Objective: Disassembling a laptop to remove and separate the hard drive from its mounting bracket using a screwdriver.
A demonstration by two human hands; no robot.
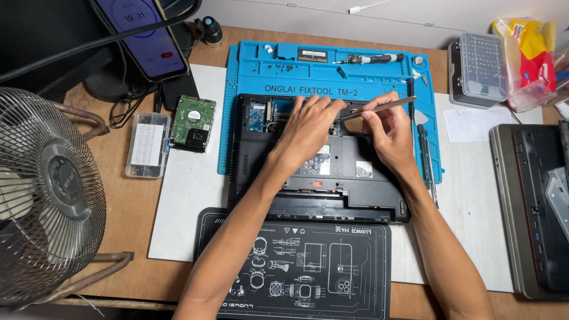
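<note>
Black plastic laptop base (332, 195) lies bottom-up, overlapping the ribbed blue silicone mat (249, 59). Left hand (305, 127) presses flat, fingers loosely spread, on the open bay at approx 12 o'clock of the chassis. Right hand (388, 133) pinches a thin metal spudger (379, 108), tip w/ the left fingertips. Bare green-board hard drive (192, 122) at 9 o'clock, well apart. White sheet at 3 o'clock leaves room.

Wooden desk (133, 237) runs edge to edge, and flat on it goes a white sheet (184, 201) mid-desk, with a wire-cage fan (44, 195) at the near left. Far left there's a clear parts box (146, 145) just beside the sheet; far right a grey bit case (477, 68) and a snack bag (527, 56), and a second laptop (533, 207) at the right edge.
</note>
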